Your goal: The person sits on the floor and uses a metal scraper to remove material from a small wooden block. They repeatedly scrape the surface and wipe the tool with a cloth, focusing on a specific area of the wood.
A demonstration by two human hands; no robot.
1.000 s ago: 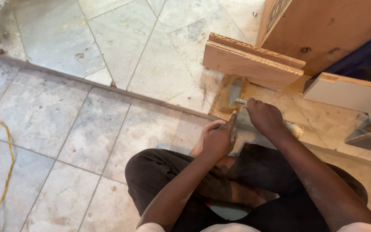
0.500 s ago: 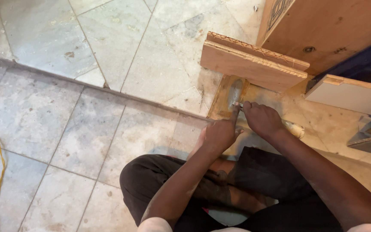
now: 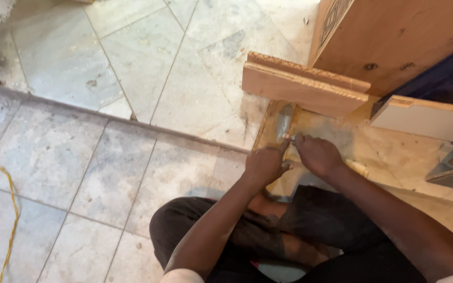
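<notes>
Grey stone tiles (image 3: 79,157) cover the floor, with a yellow cord (image 3: 10,209) trailing along the far left edge. Seen from the head camera, the person sits low on the floor, dark trousers (image 3: 289,236) bunched beneath both forearms. A wooden board (image 3: 281,157) lies flat just ahead of the knees, its far end running under a thick wooden block (image 3: 300,84) that rests against a plywood cabinet (image 3: 394,36). The left hand (image 3: 266,163) is curled closed, pressing on the board with fingertips pinched at a small metal piece (image 3: 288,137). The right hand (image 3: 318,154) sits just beside it, fingers bent, meeting the same piece. What either hand truly grips is too small to tell.
</notes>
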